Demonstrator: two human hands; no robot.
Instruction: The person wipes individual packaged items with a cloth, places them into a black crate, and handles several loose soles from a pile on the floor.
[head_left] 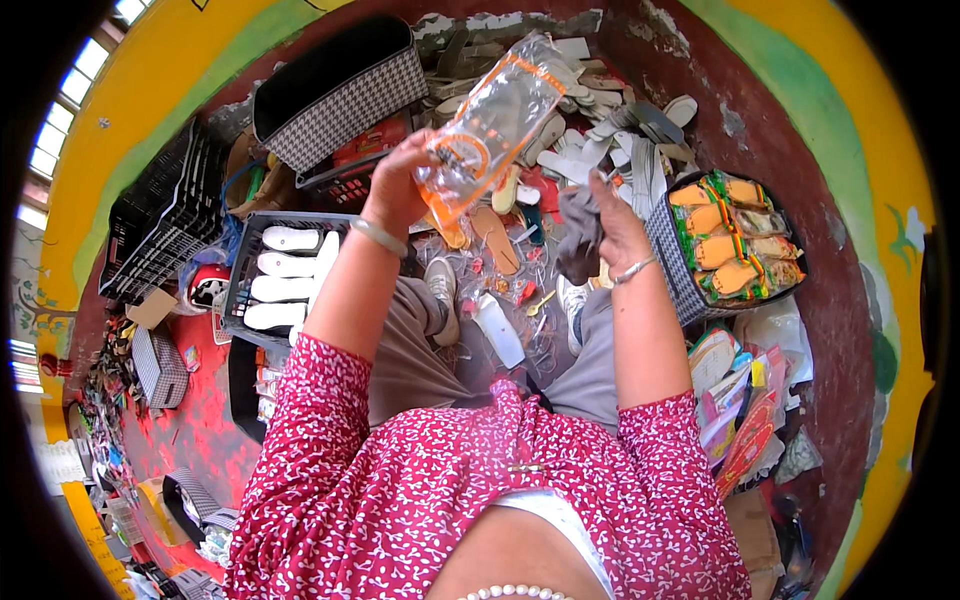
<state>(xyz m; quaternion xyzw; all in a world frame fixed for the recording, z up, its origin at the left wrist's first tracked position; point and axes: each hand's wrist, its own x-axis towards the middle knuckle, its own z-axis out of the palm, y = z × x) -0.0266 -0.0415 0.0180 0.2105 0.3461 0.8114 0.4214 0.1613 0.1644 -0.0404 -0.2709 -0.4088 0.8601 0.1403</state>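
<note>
1. Head view: left hand (pixel 395 185) raised, fingers clenched on the lower end of a clear plastic packet (pixel 492 125) with orange trim, held up above the lap, in front of the pile of white soles (pixel 610 130).
2. Right hand (pixel 612 215) fingers gripping a grey cloth (pixel 580 235), just right of the packet, not touching it.
3. Grey crate (pixel 240 290) with white soles at left, beside the left forearm.
4. Checked basket (pixel 668 255) of packed orange sandals (pixel 735 245) at right, near the right wrist.
5. Loose orange sandals (pixel 495 240) on the floor below the packet, between both knees.
</note>
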